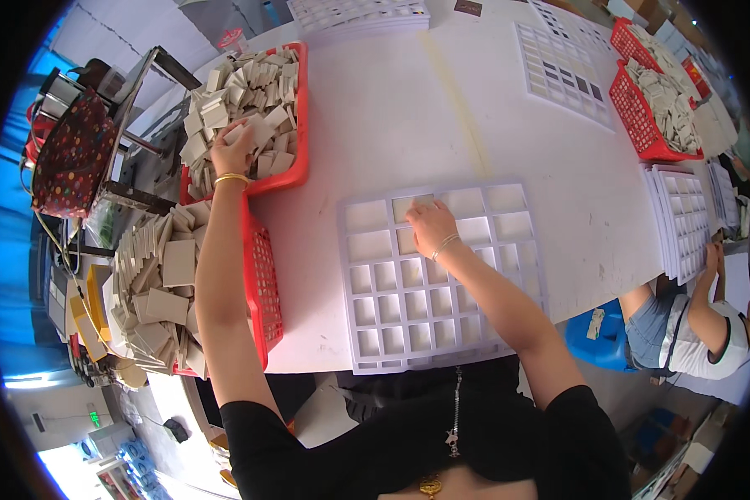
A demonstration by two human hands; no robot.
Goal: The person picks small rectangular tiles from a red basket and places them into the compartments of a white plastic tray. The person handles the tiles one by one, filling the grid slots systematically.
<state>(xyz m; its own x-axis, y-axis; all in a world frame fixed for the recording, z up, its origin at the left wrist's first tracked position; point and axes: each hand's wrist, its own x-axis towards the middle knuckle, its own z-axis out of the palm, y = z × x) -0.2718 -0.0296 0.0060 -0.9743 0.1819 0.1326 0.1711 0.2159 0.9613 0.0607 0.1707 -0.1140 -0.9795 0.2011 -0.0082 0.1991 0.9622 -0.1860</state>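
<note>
1. So the white gridded tray (417,337) lies flat on the table right in front of the person, just the one of it here, with four wide compartments along its far row.
2. One right hand (432,227) is over that far row, fingers bunched together at the second compartment from the left. Can't tell if they're pinching anything.
3. One left hand (233,148) is in the far-left red basket (302,125), fingers curled in among the pale flat pieces (275,87). Can't tell which one they grip, if any. Way too many overlapping to count, tbh.
4. A second red basket (263,279) sits nearer on the left, also heaped. Two more red ones (633,112) at far right, so four total.
5. One yellowish strip (454,100) runs across the white table (375,108).
6. Far right, one co-worker (700,333) beside stacked trays (683,221).
7. Writing: one pale label (596,323) on the blue stool (579,342), too small to read. Same with the green lit sign (94,415).
</note>
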